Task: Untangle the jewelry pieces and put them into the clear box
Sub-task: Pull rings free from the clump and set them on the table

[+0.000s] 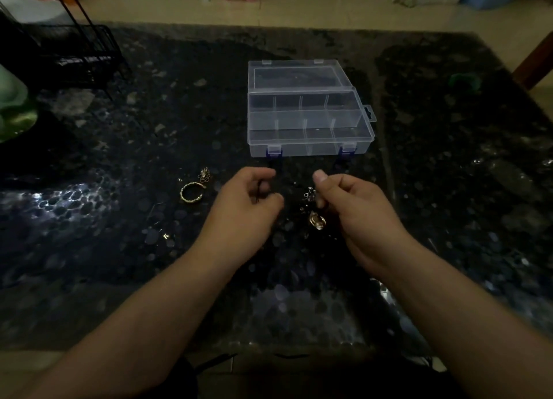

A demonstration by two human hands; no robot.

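A clear plastic box [308,120] with its lid open and several divided compartments stands on the dark table, just beyond my hands. My left hand [245,201] pinches a thin dark strand. My right hand [347,201] pinches the other side of the same tangle [309,195], small silver bits with a gold ring-shaped piece [316,220] hanging below. The tangle hangs between both hands, just above the table. A gold twisted bangle [191,191] and a small gold cluster piece [204,174] lie on the table left of my left hand.
The table top [119,249] is dark, speckled and glossy. A black wire rack [74,57] stands at the far left corner, with a green object [12,105] at the left edge. A small green ring-like thing [463,81] lies far right.
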